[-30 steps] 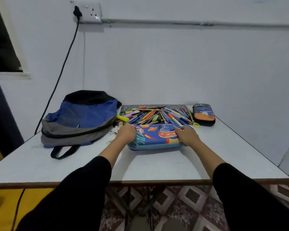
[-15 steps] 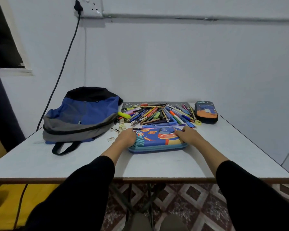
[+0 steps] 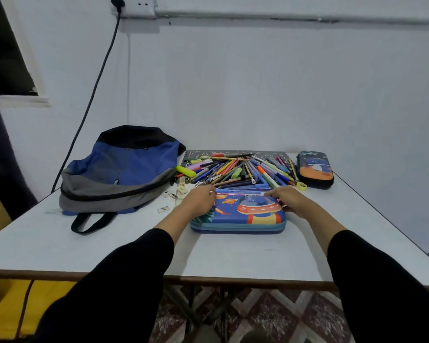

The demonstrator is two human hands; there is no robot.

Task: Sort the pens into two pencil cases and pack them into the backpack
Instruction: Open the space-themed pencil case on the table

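Note:
A blue pencil case [image 3: 243, 214] with a spaceship picture lies flat in the middle of the white table [image 3: 109, 248]. My left hand [image 3: 200, 201] grips its far left corner. Its far right edge is held by my right hand [image 3: 286, 200], fingers curled over the rim. A heap of coloured pens and pencils [image 3: 238, 170] lies just behind the case on a dark patterned mat. A second, dark pencil case [image 3: 314, 172] with an orange picture lies zipped at the back right. The blue and grey backpack [image 3: 119, 174] lies on its side at the left.
A few small erasers and sharpeners [image 3: 181, 189] lie between backpack and pens. A black cable [image 3: 89, 100] runs from a wall socket [image 3: 139, 6] down behind the table's left side. The wall stands right behind the table. The table's front edge is near me.
The view has tilted down a little. Both hands have shifted slightly further along the blue case's far edge; the case itself stays flat in the same place.

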